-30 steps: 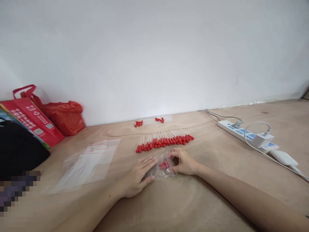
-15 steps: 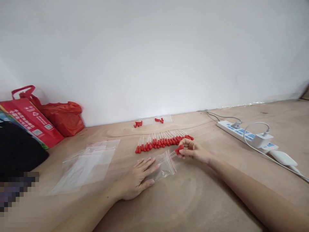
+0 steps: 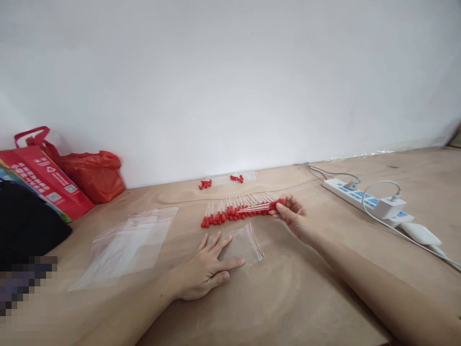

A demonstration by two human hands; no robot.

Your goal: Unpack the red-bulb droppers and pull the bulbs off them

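Note:
My left hand (image 3: pixel 207 269) lies with fingers spread, pressing on a small clear zip bag (image 3: pixel 242 245) whose red-lined mouth faces right. In my right hand (image 3: pixel 293 216), fingers pinch a small bundle of droppers (image 3: pixel 254 208) by their red rubber bulbs, clear tubes pointing left. The bundle is held above the row and covers part of it. That row of red-bulbed droppers (image 3: pixel 225 214) lies side by side on the table, bulbs toward me. The zip bag stays apart from the bundle; nothing shows inside its visible part.
Flat clear zip bags (image 3: pixel 144 240) overlap at left. Near the wall lie filled bags of droppers (image 3: pixel 236 179). A power strip (image 3: pixel 355 192) with plugs and cables is at right. A red bag (image 3: pixel 97 178), a printed box (image 3: pixel 46 180) and a black item (image 3: pixel 29 226) stand at far left.
My right hand has lifted the droppers up and away from the zip bag's mouth, to over the row. My left hand stays on the bag, its fingers spread wider.

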